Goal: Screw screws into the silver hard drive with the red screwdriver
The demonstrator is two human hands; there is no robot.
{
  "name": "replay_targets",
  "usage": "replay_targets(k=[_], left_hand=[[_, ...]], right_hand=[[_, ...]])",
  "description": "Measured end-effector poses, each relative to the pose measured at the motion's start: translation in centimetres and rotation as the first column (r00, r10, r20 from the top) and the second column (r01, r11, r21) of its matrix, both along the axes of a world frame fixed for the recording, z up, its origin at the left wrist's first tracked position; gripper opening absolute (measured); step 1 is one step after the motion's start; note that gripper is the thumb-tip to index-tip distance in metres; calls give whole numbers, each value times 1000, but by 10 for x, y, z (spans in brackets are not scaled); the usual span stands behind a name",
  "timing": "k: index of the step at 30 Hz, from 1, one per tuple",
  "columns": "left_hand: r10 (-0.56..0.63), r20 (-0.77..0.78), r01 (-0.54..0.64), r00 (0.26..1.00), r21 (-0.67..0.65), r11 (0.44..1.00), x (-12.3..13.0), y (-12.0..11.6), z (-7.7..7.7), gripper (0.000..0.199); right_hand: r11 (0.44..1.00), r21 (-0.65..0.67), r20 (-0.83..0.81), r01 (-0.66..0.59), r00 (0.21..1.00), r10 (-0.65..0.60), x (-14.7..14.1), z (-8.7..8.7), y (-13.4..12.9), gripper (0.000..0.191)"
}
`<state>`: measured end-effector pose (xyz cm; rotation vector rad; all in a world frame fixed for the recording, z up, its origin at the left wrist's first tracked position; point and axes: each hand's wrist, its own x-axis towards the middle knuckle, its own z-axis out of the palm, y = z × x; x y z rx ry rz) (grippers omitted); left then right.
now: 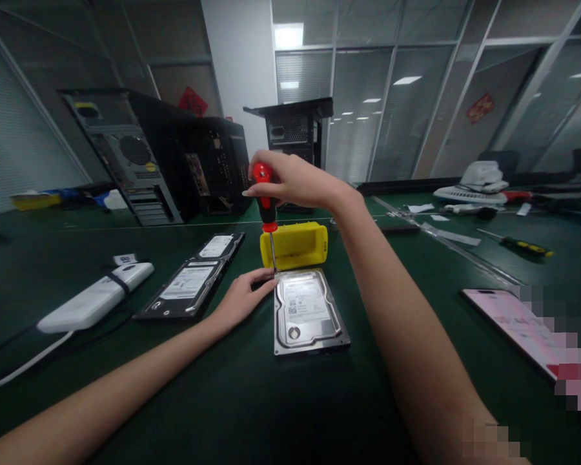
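Note:
A silver hard drive (307, 310) lies label-up on the green table in front of me. My right hand (285, 177) is closed around the red and black handle of a screwdriver (267, 210), held upright with its shaft pointing down. The screwdriver's tip meets the drive's far left corner. My left hand (244, 294) grips that same corner, with thumb and forefinger against the left edge, close to the tip. Whether a screw sits under the tip is too small to tell. Right behind the drive stands a yellow plastic bin (295, 245), touching or nearly touching it.
Two more hard drives (188, 284) lie end to end on the left, beside a white power strip (97, 297). Computer cases (126, 155) stand at the back. On the right are a phone (508, 323), a yellow-black screwdriver (523, 247) and a clear strip (455, 242).

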<state>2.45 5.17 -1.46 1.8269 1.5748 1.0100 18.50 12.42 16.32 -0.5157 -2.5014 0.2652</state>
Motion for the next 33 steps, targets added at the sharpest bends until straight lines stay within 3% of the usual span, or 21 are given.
replay_targets(k=[24, 33], left_hand=[[24, -9, -24, 1000, 15, 1000, -1, 3, -4, 48], [15, 15, -15, 1000, 1, 1000, 0, 3, -2, 46]], right_hand=[[999, -31, -19, -36, 999, 36, -4, -4, 6, 27], [1000, 8, -55, 6, 998, -6, -9, -7, 10, 31]])
